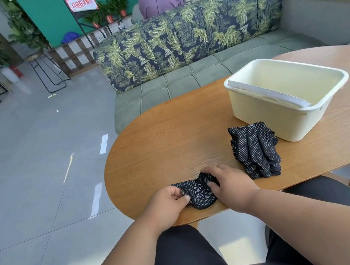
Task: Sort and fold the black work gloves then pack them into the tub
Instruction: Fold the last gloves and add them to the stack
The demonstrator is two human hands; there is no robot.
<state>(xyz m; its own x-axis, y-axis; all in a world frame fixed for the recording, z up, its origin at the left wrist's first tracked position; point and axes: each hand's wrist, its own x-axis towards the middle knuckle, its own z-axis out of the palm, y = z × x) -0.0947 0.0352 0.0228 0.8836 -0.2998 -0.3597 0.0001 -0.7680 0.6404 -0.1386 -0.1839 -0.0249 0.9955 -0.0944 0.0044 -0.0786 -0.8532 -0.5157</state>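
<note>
Both your hands are on one black glove (196, 194) at the near edge of the table (160, 147): left hand (167, 202) pinches its cuff end, right hand (227, 183) presses it flat with fingers spread. It looks light, soft and floppy, its dotted face likely grippy; hold it by the folded edges. The stacked gloves (255, 150) lie just beside the tub (285, 97), which appears empty, nothing between.
</note>
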